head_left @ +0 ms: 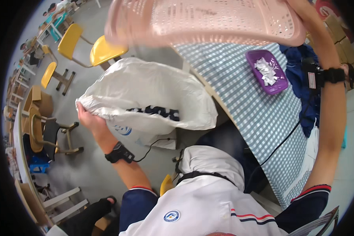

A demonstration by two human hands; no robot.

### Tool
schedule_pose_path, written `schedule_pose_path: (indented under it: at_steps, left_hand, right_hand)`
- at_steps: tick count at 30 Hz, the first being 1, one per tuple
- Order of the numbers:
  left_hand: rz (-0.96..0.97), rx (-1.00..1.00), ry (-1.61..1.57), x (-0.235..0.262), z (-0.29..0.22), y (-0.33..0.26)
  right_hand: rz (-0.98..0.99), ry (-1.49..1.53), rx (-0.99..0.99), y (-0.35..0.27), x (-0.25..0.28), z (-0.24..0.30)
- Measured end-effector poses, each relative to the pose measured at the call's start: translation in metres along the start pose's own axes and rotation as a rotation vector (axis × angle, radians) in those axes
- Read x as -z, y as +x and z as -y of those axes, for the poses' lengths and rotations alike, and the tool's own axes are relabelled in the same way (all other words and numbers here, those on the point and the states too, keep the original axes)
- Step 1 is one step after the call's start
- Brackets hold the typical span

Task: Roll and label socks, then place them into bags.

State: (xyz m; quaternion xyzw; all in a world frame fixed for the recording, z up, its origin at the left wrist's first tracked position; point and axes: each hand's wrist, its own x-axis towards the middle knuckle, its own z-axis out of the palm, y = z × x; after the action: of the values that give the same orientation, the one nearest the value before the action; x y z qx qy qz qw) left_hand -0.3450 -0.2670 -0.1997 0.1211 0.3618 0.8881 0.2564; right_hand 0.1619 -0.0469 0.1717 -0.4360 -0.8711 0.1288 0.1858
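My left hand [91, 118] is closed on the near left rim of a large white plastic bag [147, 80], whose mouth gapes wide. Black cloth with white spots [159, 112] shows inside the bag. Above and beyond the bag, a pink perforated plastic basket [212, 36] is raised, tilted and blurred on its left side. At the basket's right end my right hand [299, 7] grips the edge, partly cut off by the frame's top. Whether the basket holds anything cannot be made out.
To the right, a table with a blue-and-white checked cloth [220, 74] bears a purple tray [268, 92] of white scraps. Dark blue fabric [297, 67] lies beside it. Yellow chairs [102, 51], a cardboard box [41, 102] and seated people stand off to the left.
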Motion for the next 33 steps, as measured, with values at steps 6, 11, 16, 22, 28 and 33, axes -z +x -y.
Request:
schedule_pose_path:
  at_steps: [6,11,16,22,28,33]
  left_hand:
    - [-0.041,0.057,0.065,0.024,0.004,0.023]
    - [-0.033,0.053,0.137,0.015,0.014,0.022]
    - [-0.015,0.044,0.409,0.002,0.012,0.014]
    - [-0.19,-0.496,1.366,-0.002,-0.032,-0.032]
    - [0.935,-0.375,0.477,-0.198,-0.066,-0.173]
    - [1.855,-0.276,-0.559,-0.304,-0.04,-0.228]
  right_hand:
    - [-0.47,0.993,-0.411,0.015,-0.072,-0.158]
    - [-0.825,1.074,-0.572,0.032,-0.138,-0.139]
    - [-0.774,1.153,-0.597,0.044,-0.173,-0.199]
    - [-0.39,1.031,-0.555,0.003,-0.168,-0.137]
    - [-0.207,0.751,-0.29,-0.163,-0.086,-0.043]
    - [-0.034,0.433,-0.302,-0.281,-0.047,0.041]
